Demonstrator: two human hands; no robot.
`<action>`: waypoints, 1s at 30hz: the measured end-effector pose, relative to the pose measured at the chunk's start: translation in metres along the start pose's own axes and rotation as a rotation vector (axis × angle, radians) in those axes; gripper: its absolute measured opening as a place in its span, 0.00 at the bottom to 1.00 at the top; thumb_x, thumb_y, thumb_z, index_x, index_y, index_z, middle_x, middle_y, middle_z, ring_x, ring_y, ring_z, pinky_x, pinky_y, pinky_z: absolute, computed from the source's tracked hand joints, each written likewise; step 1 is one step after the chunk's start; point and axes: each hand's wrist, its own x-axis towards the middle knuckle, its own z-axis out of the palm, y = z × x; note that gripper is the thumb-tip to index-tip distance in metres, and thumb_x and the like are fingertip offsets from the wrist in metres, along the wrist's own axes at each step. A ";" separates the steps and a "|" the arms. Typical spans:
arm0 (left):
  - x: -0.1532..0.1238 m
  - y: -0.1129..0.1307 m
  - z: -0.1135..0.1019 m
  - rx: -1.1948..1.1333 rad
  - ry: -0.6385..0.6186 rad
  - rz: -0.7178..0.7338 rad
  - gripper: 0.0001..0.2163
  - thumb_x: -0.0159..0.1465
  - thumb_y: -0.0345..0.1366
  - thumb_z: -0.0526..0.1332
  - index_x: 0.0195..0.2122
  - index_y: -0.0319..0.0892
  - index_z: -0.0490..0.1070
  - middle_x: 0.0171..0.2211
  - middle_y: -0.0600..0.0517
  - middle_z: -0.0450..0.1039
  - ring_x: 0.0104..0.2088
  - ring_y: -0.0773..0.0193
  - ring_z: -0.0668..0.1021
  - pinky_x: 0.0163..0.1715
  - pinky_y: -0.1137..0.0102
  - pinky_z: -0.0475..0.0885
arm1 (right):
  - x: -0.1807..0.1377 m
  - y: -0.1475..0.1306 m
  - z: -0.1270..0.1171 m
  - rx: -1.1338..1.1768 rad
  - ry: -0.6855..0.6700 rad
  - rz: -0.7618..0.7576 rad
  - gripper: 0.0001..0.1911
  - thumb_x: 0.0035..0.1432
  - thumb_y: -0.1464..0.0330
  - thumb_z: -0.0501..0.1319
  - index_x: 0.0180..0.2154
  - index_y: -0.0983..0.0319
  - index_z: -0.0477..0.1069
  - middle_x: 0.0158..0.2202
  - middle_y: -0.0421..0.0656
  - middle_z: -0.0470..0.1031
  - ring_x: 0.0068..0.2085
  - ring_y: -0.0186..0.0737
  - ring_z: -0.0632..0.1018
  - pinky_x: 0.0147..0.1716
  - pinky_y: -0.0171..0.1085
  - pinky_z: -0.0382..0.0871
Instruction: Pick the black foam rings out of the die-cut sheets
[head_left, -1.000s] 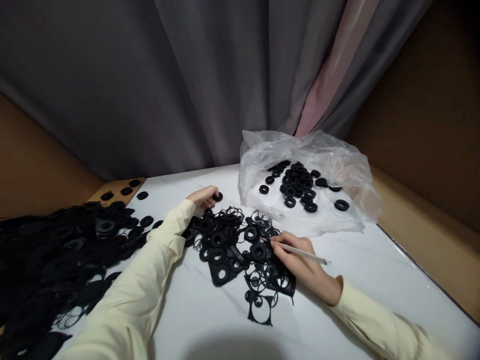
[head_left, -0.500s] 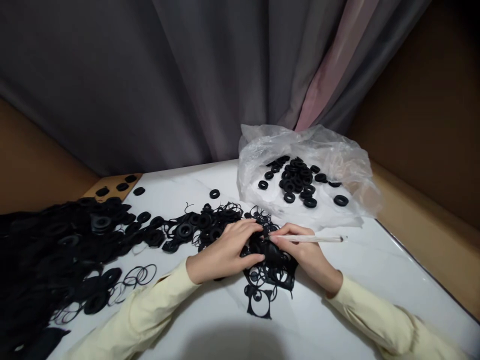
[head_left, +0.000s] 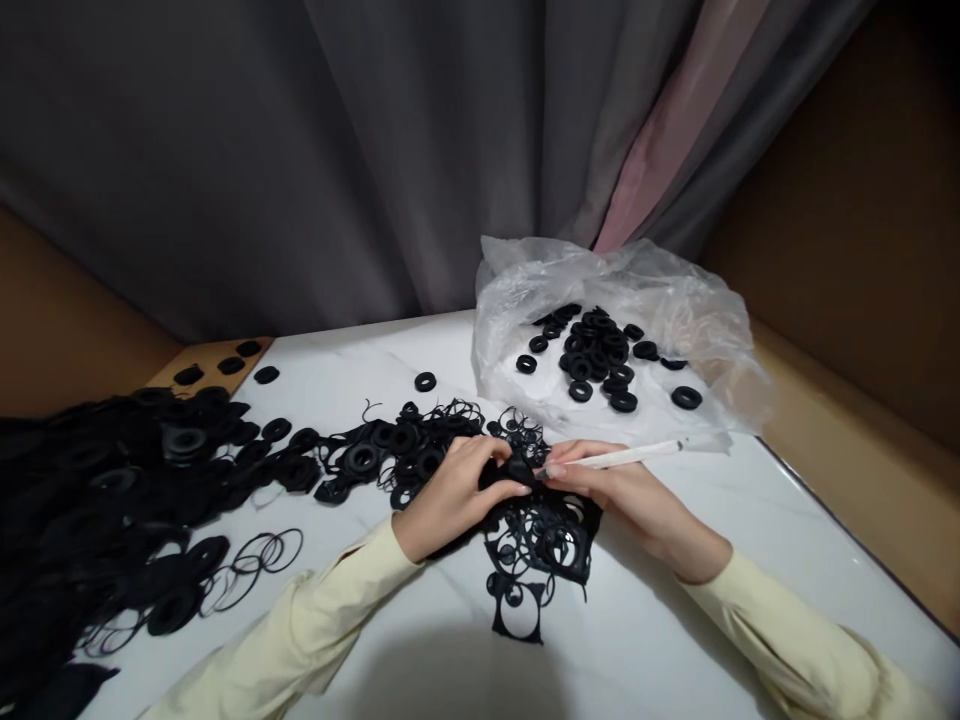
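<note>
Just in front of the clear crumpled plastic bag (head_left: 697,320), the left hand (head_left: 450,492) curls palm-down, thumb and fingers pinching a raised fold of the black punched rubber sheet (head_left: 544,545) on the white table (head_left: 420,640). Facing it, the right hand (head_left: 626,492) lies knuckles-up, fingers closed around a thin white stick (head_left: 637,456) whose tip meets that fold.
</note>
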 end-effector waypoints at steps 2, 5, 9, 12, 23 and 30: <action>0.001 0.005 -0.002 -0.182 0.064 -0.103 0.15 0.56 0.43 0.65 0.39 0.45 0.63 0.36 0.52 0.69 0.39 0.59 0.70 0.40 0.65 0.63 | 0.000 -0.002 -0.003 0.032 -0.009 0.021 0.07 0.45 0.65 0.69 0.28 0.60 0.77 0.40 0.43 0.76 0.42 0.40 0.76 0.45 0.40 0.69; 0.002 0.011 -0.005 -0.441 0.098 -0.210 0.18 0.56 0.40 0.65 0.40 0.44 0.57 0.33 0.54 0.68 0.33 0.65 0.71 0.34 0.69 0.64 | -0.001 -0.004 -0.004 0.109 -0.085 0.073 0.05 0.44 0.66 0.70 0.27 0.59 0.77 0.45 0.43 0.76 0.46 0.43 0.75 0.50 0.43 0.67; 0.001 0.014 -0.003 -0.501 0.091 -0.235 0.21 0.55 0.40 0.66 0.41 0.45 0.52 0.29 0.57 0.65 0.28 0.68 0.68 0.30 0.71 0.63 | -0.004 -0.001 -0.001 0.173 -0.133 0.139 0.05 0.42 0.68 0.71 0.25 0.59 0.76 0.41 0.42 0.77 0.42 0.41 0.77 0.49 0.41 0.68; -0.002 0.015 0.001 -0.349 0.110 -0.202 0.18 0.57 0.41 0.64 0.41 0.45 0.55 0.28 0.58 0.64 0.29 0.67 0.68 0.30 0.71 0.62 | -0.006 0.000 0.002 0.171 -0.175 0.159 0.05 0.44 0.68 0.70 0.26 0.60 0.76 0.33 0.41 0.76 0.39 0.39 0.77 0.48 0.41 0.69; -0.010 0.020 0.008 -0.260 0.127 -0.216 0.12 0.60 0.42 0.60 0.42 0.46 0.63 0.31 0.55 0.65 0.31 0.64 0.68 0.32 0.70 0.63 | -0.003 0.004 0.008 0.181 -0.056 0.121 0.08 0.44 0.67 0.70 0.24 0.63 0.73 0.25 0.36 0.71 0.31 0.32 0.75 0.43 0.38 0.72; -0.006 0.018 0.007 -0.257 0.026 -0.244 0.16 0.60 0.43 0.60 0.48 0.46 0.64 0.29 0.56 0.66 0.29 0.66 0.67 0.30 0.71 0.62 | -0.004 0.001 0.008 0.086 0.020 0.069 0.10 0.45 0.65 0.69 0.26 0.63 0.73 0.26 0.38 0.73 0.31 0.35 0.76 0.40 0.39 0.72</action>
